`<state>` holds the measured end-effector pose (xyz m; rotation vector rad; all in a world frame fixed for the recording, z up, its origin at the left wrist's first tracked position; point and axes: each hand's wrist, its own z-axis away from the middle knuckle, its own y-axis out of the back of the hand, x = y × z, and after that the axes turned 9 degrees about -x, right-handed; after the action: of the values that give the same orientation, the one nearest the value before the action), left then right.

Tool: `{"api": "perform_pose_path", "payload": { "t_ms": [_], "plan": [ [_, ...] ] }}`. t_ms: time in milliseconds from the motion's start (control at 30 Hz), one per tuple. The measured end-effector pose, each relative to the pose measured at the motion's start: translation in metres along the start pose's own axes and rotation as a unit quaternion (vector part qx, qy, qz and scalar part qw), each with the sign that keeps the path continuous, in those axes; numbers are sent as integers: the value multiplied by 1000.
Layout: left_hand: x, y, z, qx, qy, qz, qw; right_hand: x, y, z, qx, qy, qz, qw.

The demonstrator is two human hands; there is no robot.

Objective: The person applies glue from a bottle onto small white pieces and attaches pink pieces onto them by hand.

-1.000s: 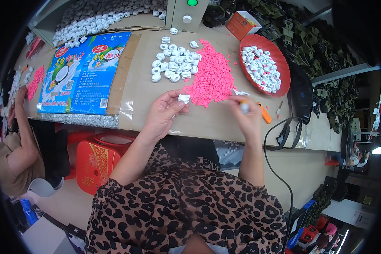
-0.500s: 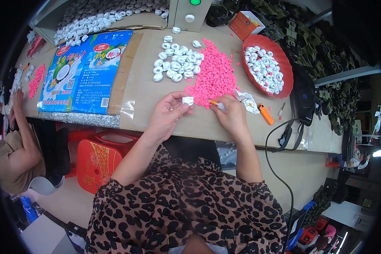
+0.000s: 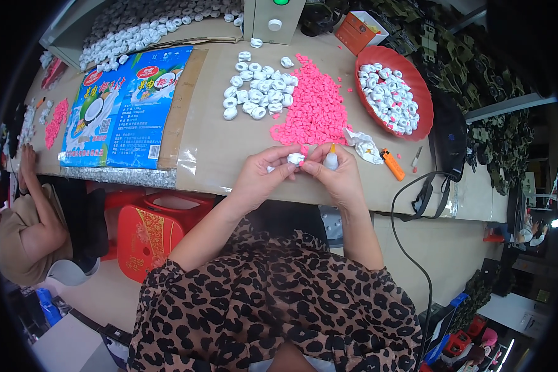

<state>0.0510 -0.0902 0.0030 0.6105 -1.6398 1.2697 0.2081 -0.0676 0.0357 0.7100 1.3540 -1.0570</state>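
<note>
My left hand [image 3: 260,177] pinches a small white rounded piece [image 3: 296,159] between thumb and fingers, just in front of a heap of small pink pieces [image 3: 316,105]. My right hand [image 3: 342,181] meets it there, with thumb and fingertip pressing a tiny pink bit against the white piece. Tucked in the same right hand is a small squeeze bottle [image 3: 331,162] with a yellow tip that points up and away from me. Several loose white pieces [image 3: 260,93] lie to the left of the pink heap. Fingers partly hide the joined pieces.
A red scalloped bowl [image 3: 425,115] of white pieces with pink bits stands at right. Near it are crumpled white paper [image 3: 366,149], an orange lighter [image 3: 393,165] and a dark strap [image 3: 429,192] with a cable. A blue printed cardboard sheet [image 3: 121,111] lies left; a co-worker [image 3: 37,217] sits beyond.
My right hand has come left to meet my left hand at the white piece. The bottle's tip has swung from pointing left to pointing upward. A pink bit now shows at the fingertips.
</note>
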Motion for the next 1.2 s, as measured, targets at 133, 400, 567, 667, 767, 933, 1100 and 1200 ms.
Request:
{"api": "perform_pose_path", "payload": {
  "t_ms": [133, 400, 567, 667, 767, 933, 1100, 1200],
  "plan": [
    [-1, 0, 1, -20, -7, -27, 999, 3, 4, -3, -15, -19, 56, 998],
    [2, 1, 1, -30, 0, -41, 999, 4, 4, -4, -8, -2, 32, 999],
    [1, 2, 2, -27, -3, -50, 998, -1, 1, -4, -5, -17, 31, 999],
    [3, 2, 2, -24, -2, -63, 998, -2, 1, -5, -6, -31, 50, 998],
    [5, 2, 1, -40, 4, -82, 996, -1, 3, -4, -7, -24, 99, 995],
    [3, 4, 0, -38, -10, -85, 996, 6, -2, -4, 38, -25, 157, 987],
    [2, -4, -2, 18, 11, -27, 999, 17, -3, -4, 45, 11, 104, 994],
    [8, -9, -2, 43, 23, -24, 999, 14, -6, -1, 38, 20, 80, 996]
  ]
}}
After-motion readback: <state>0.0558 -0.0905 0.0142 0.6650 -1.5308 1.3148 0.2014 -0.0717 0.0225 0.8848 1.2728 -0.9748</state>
